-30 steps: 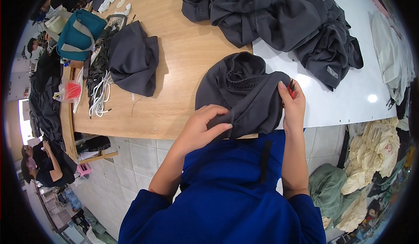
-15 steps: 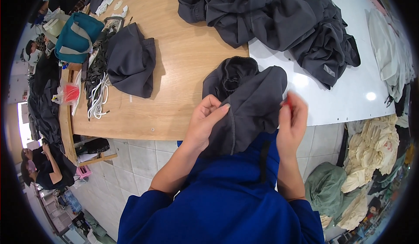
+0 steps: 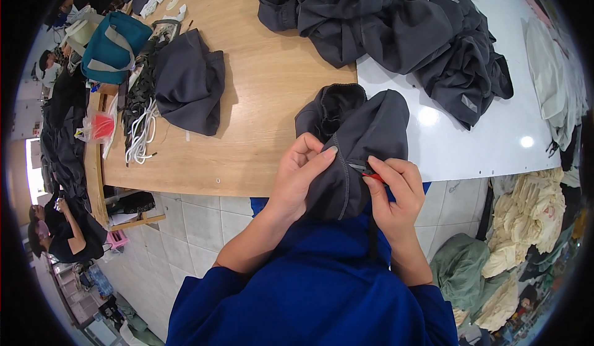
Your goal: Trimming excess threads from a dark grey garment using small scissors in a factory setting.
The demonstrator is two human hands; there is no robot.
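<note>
- The dark grey garment (image 3: 359, 142) hangs over the near edge of the wooden table (image 3: 272, 98), its lower part pulled toward the person's blue top.
- The left hand (image 3: 301, 174) pinches the cloth along a seam, thumb and fingers closed on the fabric.
- The right hand (image 3: 396, 188) grips a small red-handled snipper (image 3: 370, 174), its tip at the same seam, just beside the left thumb.
- Behind lies a pile of grey garments (image 3: 396, 24), spilling onto the white tabletop (image 3: 495, 142).
- To the left sit a folded grey piece (image 3: 189, 80), white cords (image 3: 141, 138) and a teal bag (image 3: 111, 46).
- Both forearms rise from the lower edge, wrists bent inward.
- Pale cloth heaps (image 3: 526, 222) lie on the floor at right.
</note>
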